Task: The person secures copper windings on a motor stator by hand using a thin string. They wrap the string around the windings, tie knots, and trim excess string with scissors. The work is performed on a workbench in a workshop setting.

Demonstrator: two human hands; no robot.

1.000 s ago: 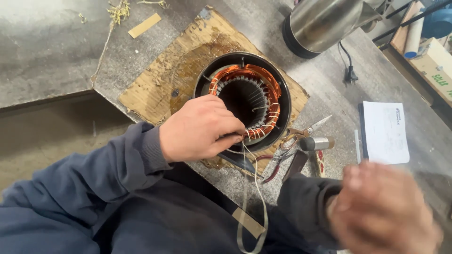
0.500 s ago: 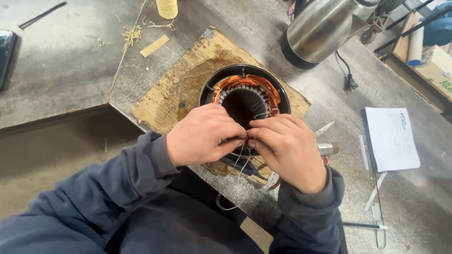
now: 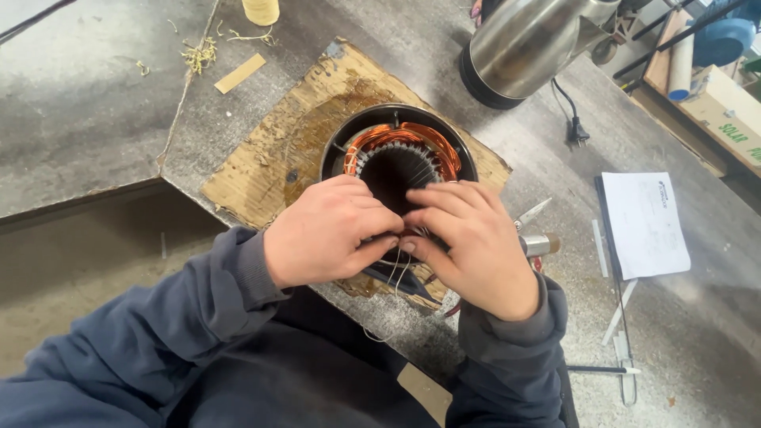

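A round black motor stator (image 3: 396, 150) with copper windings stands on a stained piece of cardboard (image 3: 269, 166) at the corner of a grey workbench. My left hand (image 3: 325, 230) and my right hand (image 3: 468, 242) meet at the near rim of the stator. Both pinch thin pale cord (image 3: 394, 273) whose ends hang down between them over the table edge. The near part of the windings is hidden under my fingers.
A shiny metal kettle (image 3: 527, 40) with a black cable stands behind the stator. White paper (image 3: 644, 223), thin strips and a metal tool (image 3: 543, 242) lie to the right. A yellowish spool (image 3: 261, 11), a tan strip (image 3: 239, 73) and fibre scraps lie at the back left. Cardboard boxes (image 3: 725, 103) sit far right.
My right hand has come in from the lower right and joined the left hand at the stator's near rim. The view has shifted slightly since then.
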